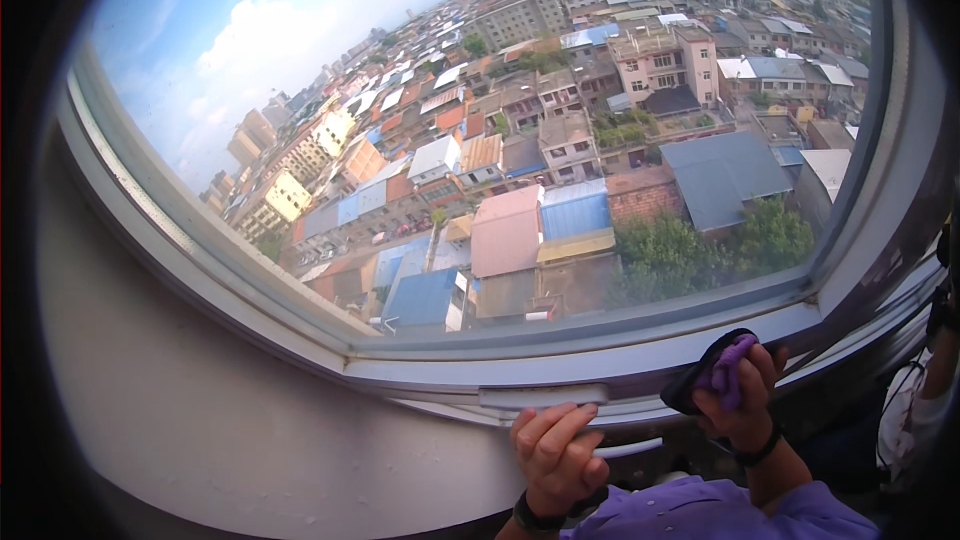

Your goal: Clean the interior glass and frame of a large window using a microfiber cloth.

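Note:
My right hand (742, 397) holds a bunched purple cloth (726, 373) together with a dark, flat, rounded item (684, 388), perhaps a pad. Both are lifted just in front of the lower right part of the window frame (637, 356). Lower and to the left, my left hand (559, 454) has its fingers partly curled. Its fingertips come close to a pale rectangular piece (544, 396) along the bottom of the frame. Whether anything sits inside those curled fingers is hidden. Dark bands circle both wrists.
Large window glass (465, 202) fills the upper view, with rooftops and sky beyond it. A broad pale sill or wall surface (247, 420) curves along the left. At the far right stands another person (919, 397), partly cut off. A white strip (630, 448) lies beside my left hand.

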Demonstrator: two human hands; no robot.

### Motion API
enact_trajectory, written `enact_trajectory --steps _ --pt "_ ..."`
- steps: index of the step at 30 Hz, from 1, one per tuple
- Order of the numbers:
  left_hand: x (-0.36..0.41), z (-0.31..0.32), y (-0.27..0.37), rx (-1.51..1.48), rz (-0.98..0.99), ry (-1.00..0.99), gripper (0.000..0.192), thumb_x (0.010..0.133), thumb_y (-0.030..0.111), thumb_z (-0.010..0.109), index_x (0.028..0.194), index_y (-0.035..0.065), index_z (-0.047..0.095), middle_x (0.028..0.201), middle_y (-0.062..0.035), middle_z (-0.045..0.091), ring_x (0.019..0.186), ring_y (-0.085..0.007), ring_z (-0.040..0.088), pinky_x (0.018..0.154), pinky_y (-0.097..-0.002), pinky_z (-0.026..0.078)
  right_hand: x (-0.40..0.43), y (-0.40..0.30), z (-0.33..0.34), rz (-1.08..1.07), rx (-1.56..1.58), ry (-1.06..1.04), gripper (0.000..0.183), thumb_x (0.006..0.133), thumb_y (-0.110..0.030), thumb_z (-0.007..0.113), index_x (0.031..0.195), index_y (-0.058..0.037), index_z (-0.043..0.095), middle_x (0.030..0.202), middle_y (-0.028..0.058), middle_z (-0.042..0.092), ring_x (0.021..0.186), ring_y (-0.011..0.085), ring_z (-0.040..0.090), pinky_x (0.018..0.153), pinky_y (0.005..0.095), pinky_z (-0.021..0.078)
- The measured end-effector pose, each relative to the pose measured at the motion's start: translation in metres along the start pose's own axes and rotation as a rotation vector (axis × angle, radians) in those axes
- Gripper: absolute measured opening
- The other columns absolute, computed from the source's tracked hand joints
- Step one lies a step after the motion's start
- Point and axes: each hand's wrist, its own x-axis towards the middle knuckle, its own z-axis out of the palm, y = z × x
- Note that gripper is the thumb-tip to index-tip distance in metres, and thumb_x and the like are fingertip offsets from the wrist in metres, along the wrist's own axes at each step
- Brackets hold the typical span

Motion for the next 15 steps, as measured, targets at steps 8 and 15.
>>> enact_trajectory --steps 8,15 --pt "0.001 0.001 -0.001 0.012 0.003 0.017 0.042 0.100 0.033 0.034 0.071 0.0141 0.058 0.100 -0.0028 0.065 0.097 -0.0232 0.060 0.100 -0.0451 0.039 0.003 -0.001 0.004 0.002 -0.045 0.012 0.052 0.077 -0.035 0.079 0.123 -0.0321 0.054 0.127 0.0066 0.047 0.123 0.0301 0.048 0.116 0.0564 0.0164" --pt "0.001 0.003 -0.002 -0.033 0.011 0.067 0.036 0.099 0.033 0.041 0.076 0.0140 0.061 0.105 -0.0014 0.067 0.102 -0.0208 0.061 0.100 -0.0422 0.039 -0.011 0.018 -0.001 0.029 -0.096 0.062 0.033 0.086 -0.034 0.069 0.117 -0.0307 0.059 0.127 0.0102 0.048 0.125 0.0355 0.047 0.114 0.0581 0.0195"
